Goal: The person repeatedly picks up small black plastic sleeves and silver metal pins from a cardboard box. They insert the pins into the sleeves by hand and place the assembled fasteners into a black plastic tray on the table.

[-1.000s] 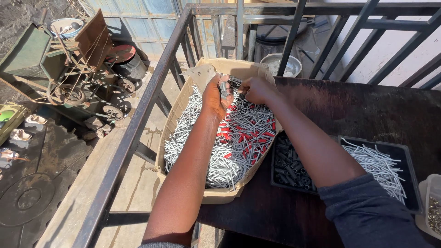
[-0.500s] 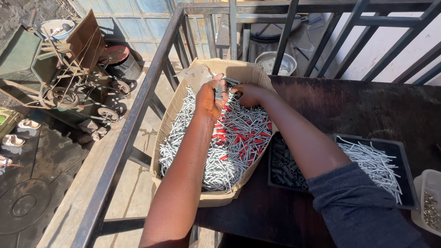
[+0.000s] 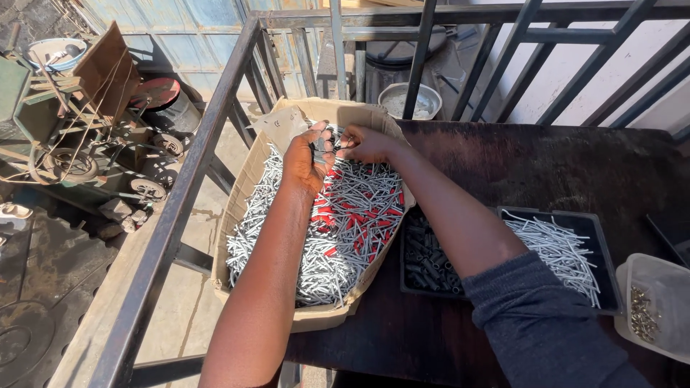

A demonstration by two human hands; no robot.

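A small bunch of thin grey metal pins (image 3: pixel 325 138) sits in the left hand (image 3: pixel 307 162), above the centre of the frame; the grip is curled around them, fingers bent up. The right hand (image 3: pixel 366 144) meets it from the right, fingertips pinched on the same bunch, though whether it holds one pin or only touches them cannot be told. Both hands hover over the far end of a cardboard box (image 3: pixel 248 187), which is heaped with loose grey pins and some red-sleeved pieces (image 3: pixel 363 219) mixed in near the middle.

The box rests partly on the dark worktop (image 3: pixel 560 165) and looks to jut past its left edge toward a metal railing (image 3: pixel 180 215). To the lower right of the box lies a black tray (image 3: pixel 600 237) split in two, dark short pieces on its left side and grey pins on its right; a clear plastic tub (image 3: pixel 665 280) with small brass bits sits at the right edge.

The likely slip: pins sliding from the loosely curled left grip, falling back into the heap or over the box's left wall to the ground below. Leaning on the overhanging box could also tip it.
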